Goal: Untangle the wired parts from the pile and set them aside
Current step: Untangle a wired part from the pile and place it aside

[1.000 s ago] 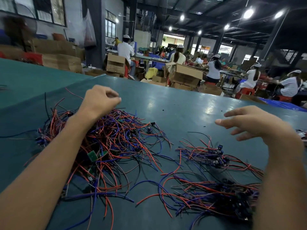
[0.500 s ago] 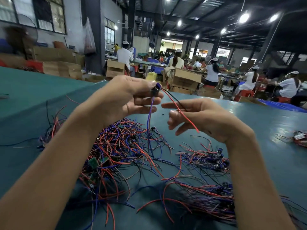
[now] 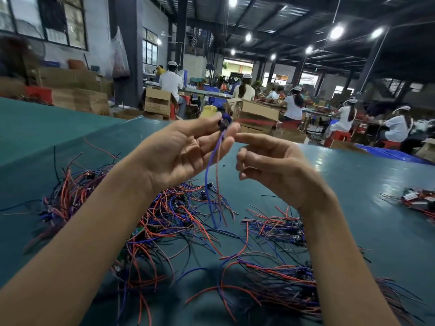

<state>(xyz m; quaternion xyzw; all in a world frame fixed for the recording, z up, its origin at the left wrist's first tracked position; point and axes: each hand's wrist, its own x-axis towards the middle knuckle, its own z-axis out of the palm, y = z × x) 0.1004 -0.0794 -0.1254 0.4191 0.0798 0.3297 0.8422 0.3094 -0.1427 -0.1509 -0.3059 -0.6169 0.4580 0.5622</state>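
Observation:
My left hand (image 3: 186, 147) is raised above the table and pinches a small dark wired part (image 3: 223, 123) between thumb and fingertips. Its blue and red wires (image 3: 211, 184) hang down toward the pile, and one red wire streaks off to the right, blurred. My right hand (image 3: 270, 165) hovers just right of the part with fingers loosely curled and the index finger extended toward it, holding nothing. The big tangled pile (image 3: 164, 220) of red, blue and black wires lies on the green table (image 3: 353, 184) beneath my left forearm.
Two smaller bundles of wired parts lie at centre right (image 3: 277, 227) and near the front edge (image 3: 282, 285). Another small heap (image 3: 416, 203) sits at the far right. Cardboard boxes (image 3: 251, 111) and seated workers fill the hall beyond the table.
My left hand lifted a wired part out of the pile and raised it. My right hand came in from the right to meet it, and the part's wires now hang free above the pile.

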